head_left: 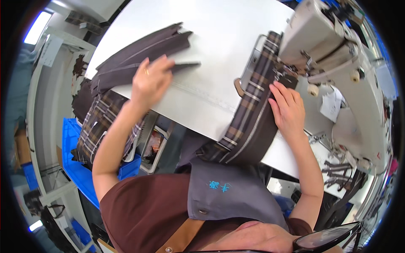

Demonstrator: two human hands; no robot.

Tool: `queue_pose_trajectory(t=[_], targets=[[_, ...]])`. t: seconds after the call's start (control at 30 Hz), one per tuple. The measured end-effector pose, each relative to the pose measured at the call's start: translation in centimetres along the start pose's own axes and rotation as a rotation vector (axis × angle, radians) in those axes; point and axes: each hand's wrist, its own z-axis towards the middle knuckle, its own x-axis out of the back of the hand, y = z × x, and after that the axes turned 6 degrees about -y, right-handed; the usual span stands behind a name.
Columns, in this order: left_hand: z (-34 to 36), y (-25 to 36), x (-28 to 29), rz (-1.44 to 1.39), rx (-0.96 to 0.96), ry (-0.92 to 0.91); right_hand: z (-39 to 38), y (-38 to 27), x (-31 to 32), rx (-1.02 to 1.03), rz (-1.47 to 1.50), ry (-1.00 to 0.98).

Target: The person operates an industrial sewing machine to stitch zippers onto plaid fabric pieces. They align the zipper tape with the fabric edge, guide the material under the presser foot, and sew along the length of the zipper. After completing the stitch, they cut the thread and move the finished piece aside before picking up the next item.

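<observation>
My left hand [152, 82], a little blurred, is over several dark brown zippered strips [139, 55] at the table's left; its fingers are partly spread. One narrow dark end [187, 65] reaches out to the right beyond it. My right hand [289, 107] lies with extended fingers on a dark brown fabric band [263, 135] with a silver zipper [253, 133]. The band joins a plaid fabric piece [249, 101], which carries a small brown tab [238, 87]. Their far end is under the sewing machine [325, 46], close to the needle area; the near end hangs over the table edge towards my lap.
The white table [211, 38] has a faint ruler marking. At the left, plaid pieces [99, 126] sit over a blue crate [69, 139]. Beneath the table edge is an open drawer [156, 145]. Small dark strips [337, 173] lie to the right of the machine.
</observation>
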Motion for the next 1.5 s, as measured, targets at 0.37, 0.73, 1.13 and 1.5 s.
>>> queue_pose_trajectory(t=[0.37, 0.73, 1.13, 1.5], targets=[[-1.0, 10.3, 5.3, 0.138, -0.248, -0.779, -0.3, 0.0, -0.4, -0.031, 0.011, 0.004], [1.2, 7.5, -0.2, -0.256, -0.342, -0.327, -0.3, 0.0, -0.3, -0.041, -0.014, 0.013], [13.1, 9.2, -8.5, -0.297, -0.542, -0.156, -0.1, -0.1, -0.2, -0.042, 0.009, 0.021], [13.6, 9.3, -8.6, -0.377, -0.486, -0.219, -0.2, 0.1, -0.2, -0.040, 0.031, 0.003]])
